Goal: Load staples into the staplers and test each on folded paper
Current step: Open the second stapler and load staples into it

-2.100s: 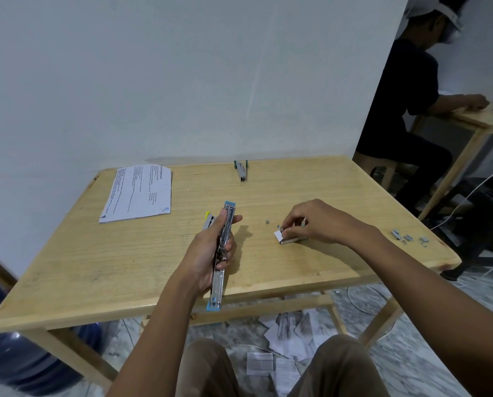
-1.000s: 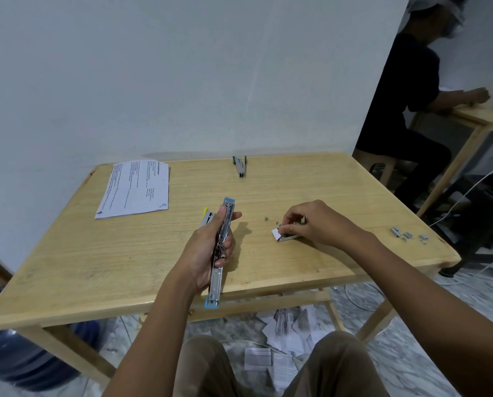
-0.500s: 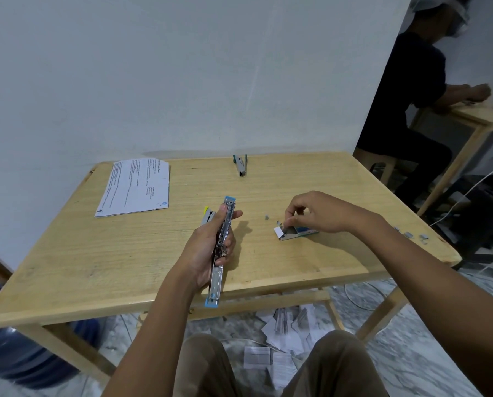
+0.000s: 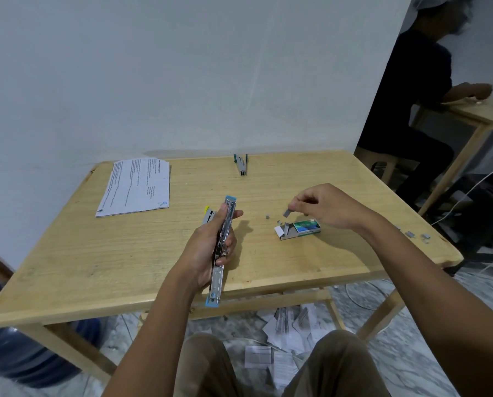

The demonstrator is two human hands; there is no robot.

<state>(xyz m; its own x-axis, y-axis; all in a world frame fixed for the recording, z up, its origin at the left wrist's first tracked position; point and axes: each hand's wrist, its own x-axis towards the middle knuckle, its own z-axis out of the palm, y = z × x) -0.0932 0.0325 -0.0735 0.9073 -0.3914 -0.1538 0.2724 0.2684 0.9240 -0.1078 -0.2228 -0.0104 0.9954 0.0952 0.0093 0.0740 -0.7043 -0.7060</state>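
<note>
Loading is the step in hand. The left hand (image 4: 208,247) has its grip wrapped round the opened blue stapler (image 4: 217,282), held lengthways above the near edge of the tabletop (image 4: 125,253). The right hand (image 4: 325,207), its grip a narrow pinch, holds a short staple strip (image 4: 287,213) just above the open staple box (image 4: 302,228). Next, the strip likely needs carrying left and seating, legs down, in the stapler's channel.

The right hand (image 4: 322,207) has lifted off the staple box (image 4: 299,229) at center right, now pinching a staple strip (image 4: 287,212) just above it.
</note>
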